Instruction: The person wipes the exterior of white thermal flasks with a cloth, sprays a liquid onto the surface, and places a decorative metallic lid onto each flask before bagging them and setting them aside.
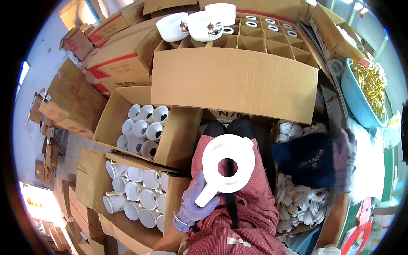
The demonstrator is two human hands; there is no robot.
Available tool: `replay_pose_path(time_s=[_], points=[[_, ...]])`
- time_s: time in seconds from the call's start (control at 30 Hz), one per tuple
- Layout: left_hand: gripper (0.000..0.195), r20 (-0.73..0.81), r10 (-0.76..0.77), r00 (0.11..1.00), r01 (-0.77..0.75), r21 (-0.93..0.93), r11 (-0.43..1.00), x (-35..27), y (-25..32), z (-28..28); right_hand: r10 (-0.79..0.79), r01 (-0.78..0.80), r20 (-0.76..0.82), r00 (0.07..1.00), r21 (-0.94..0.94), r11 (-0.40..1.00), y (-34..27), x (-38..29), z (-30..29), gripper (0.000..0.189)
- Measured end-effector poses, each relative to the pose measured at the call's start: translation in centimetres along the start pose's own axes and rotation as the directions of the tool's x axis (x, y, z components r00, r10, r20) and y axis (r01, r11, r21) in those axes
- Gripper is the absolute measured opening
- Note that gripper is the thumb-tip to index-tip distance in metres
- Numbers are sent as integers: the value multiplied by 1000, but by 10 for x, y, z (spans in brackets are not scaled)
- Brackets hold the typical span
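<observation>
My left hand (199, 197), in a pale purple glove, grips the handle of a white plastic flask part (211, 153). The part is ring-shaped from above, with a round hole in the middle and a small spout at its upper right. It hangs over my lap. At the right, my gloved right hand (346, 162) is blurred and holds the edge of a dark blue cloth (304, 161) that bears writing. Beneath the cloth, a carton of small white plastic caps (301, 207) is partly hidden.
Left of me, one carton (106, 126) holds white funnel-shaped parts and another (135, 237) holds white handled flask bodies. Ahead stands a divided carton (232, 79) with white printed flask bodies (204, 27) on top. A blue basin (358, 92) of gold strips (369, 86) sits at right.
</observation>
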State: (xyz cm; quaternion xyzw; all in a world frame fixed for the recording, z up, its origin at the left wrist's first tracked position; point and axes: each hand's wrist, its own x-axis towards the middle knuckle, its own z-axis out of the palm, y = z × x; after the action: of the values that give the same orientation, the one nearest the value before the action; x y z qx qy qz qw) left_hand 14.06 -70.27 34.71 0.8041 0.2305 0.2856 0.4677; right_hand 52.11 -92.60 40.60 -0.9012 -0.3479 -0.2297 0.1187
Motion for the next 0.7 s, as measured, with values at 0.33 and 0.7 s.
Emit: replay_pose_path(time_s=[0.33,0.7], points=[[71,-83,167,982,-157,118,981,7,14,12,-491,-494,478,728,863,108,-174,-39,79,44],[72,-88,161,983,-142,192,971,24,7,18,-441,-764,710,550,213,-609,-212,-27,104,43]])
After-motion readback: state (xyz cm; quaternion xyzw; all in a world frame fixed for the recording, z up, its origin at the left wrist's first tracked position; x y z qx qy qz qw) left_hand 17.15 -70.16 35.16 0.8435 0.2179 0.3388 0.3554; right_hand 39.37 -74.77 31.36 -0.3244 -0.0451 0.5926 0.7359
